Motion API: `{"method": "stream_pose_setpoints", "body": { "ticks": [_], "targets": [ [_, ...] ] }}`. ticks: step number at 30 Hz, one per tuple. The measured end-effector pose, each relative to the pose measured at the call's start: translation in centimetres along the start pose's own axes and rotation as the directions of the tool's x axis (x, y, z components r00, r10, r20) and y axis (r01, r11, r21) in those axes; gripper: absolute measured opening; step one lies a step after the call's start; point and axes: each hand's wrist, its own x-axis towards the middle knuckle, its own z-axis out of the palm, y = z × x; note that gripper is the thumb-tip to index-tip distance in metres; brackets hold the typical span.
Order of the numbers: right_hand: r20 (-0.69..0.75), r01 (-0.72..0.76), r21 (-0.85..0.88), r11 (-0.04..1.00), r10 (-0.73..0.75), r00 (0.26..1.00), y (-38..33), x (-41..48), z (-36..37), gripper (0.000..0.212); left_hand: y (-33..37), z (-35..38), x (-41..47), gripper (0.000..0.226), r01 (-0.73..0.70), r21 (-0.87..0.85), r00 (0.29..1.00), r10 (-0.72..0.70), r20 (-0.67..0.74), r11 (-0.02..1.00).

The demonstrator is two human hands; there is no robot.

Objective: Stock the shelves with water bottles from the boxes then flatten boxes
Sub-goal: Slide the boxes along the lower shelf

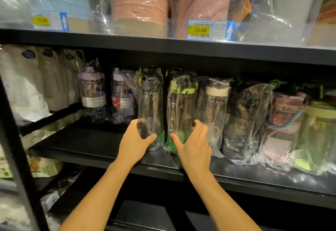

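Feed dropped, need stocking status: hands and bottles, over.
Left hand grips left bottle. Right hand grips right bottle. Both upright on shelf. Cream-lidded bottle crowds right hand.

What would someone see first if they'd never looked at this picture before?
Two bare arms reach into the middle: the left hand curls round a plastic-wrapped bottle and the right hand round a green-lidded bottle beside it, both standing on the black shelf. Just above, a yellow price tag reading 23.00 stands out on the upper shelf edge.
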Motion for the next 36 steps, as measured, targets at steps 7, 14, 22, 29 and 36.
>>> {"method": "stream_pose_setpoints", "body": {
  "ticks": [7, 14, 22, 29, 36],
  "targets": [
    [0.007, -0.054, 0.118, 0.992, 0.054, 0.999, 0.2, 0.4, 0.3, 0.044, -0.2, 0.3, 0.3, 0.07, 0.015, -0.034, 1.0, -0.014, 0.016, 0.999],
    [0.004, -0.068, 0.039, 0.997, 0.068, 0.998, 0.3, 0.6, 0.7, 0.04, -0.1, 1.4, 0.6, 0.078, 0.031, 0.01, 1.0, -0.031, 0.002, 0.999],
    [0.029, -0.051, 0.01, 0.999, 0.05, 0.998, 0.3, 0.4, 0.4, 0.042, 1.0, 2.5, 0.6, 0.074, 0.022, 0.05, 1.0, -0.022, 0.006, 0.999],
    [0.057, -0.059, 0.014, 0.998, 0.058, 0.997, 0.3, 0.2, -0.1, 0.033, 2.0, 1.8, -0.5, 0.076, 0.0, 0.109, 0.999, -0.006, 0.052, 0.994],
    [0.138, -0.038, 0.007, 0.999, 0.037, 0.99, 0.1, 0.1, -1.0, 0.032, 3.8, -0.4, -2.6, 0.054, -0.043, 0.408, 0.993, -0.005, 0.118, 0.912]
  ]
}}
